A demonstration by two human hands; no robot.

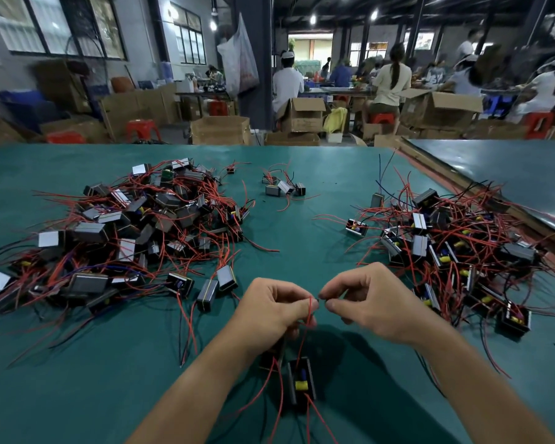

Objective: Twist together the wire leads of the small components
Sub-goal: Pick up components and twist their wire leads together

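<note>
L hand (276,310) pinches the red lead (309,307) btwn thumb + forefinger. R hand (375,304) has its fingertips pinched just beside it, can't tell on what. The lead runs from the pinch down toward me to the component (302,384) on the tabletop (109,363), below + btwn both wrists, L hand nearer.

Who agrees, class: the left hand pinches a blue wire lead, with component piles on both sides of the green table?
Not quite: the head view shows the left hand pinching a red wire lead, not blue. The rest holds.
</note>
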